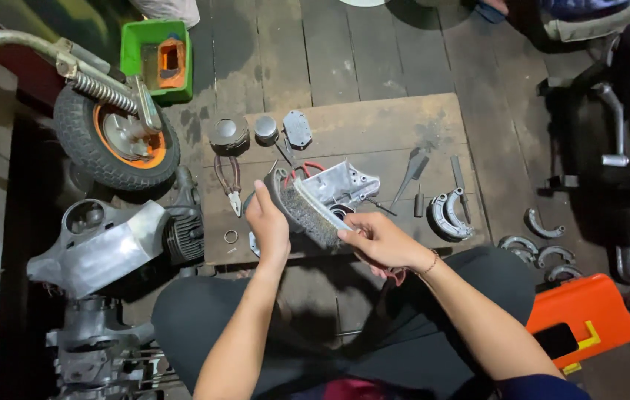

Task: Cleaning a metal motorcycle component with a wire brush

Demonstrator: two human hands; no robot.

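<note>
Wood board [374, 118]; dark plank floor [330, 52].

Bare forearms, no sleeves; thin beaded bracelet [429, 264] on right wrist; dark trousers [478, 281]; 2 hands ungloved.

1 pliers [230, 180], 1 wheel [116, 137], 2 orange boxes [581, 318].

Dark, worn floorboards [344, 52] run across the room, stained and dusty. A bare plywood sheet [374, 122] lies flat on them as a work surface. A small wheel [116, 141] with an orange rim stands at the left, a green plastic bin [153, 55] behind it, and an orange case [581, 315] sits at the right.
</note>
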